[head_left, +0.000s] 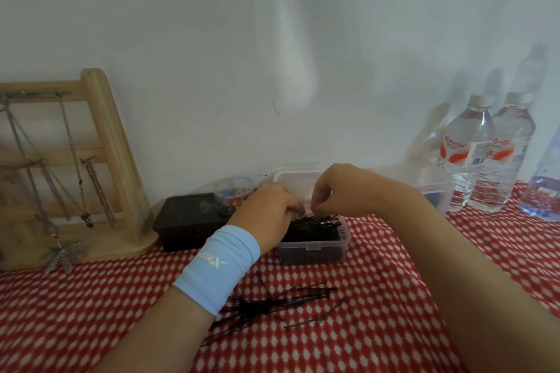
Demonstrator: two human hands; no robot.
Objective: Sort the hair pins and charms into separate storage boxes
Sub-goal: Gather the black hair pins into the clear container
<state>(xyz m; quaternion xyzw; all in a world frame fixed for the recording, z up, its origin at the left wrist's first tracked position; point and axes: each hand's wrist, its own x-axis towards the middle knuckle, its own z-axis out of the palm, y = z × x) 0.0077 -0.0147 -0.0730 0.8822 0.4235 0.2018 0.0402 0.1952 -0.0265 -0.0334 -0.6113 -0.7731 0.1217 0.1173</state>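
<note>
Thin, black, wiry hair pins are seen heaped in a clear storage box set midway along the far edge of the counter. A tangled scatter of loose pins is spread closer to the near edge. The left grip and the right grip are held over the box, fingers curled and tips nearly meeting just above the pile; whether anything is pinched cannot be told.
</note>
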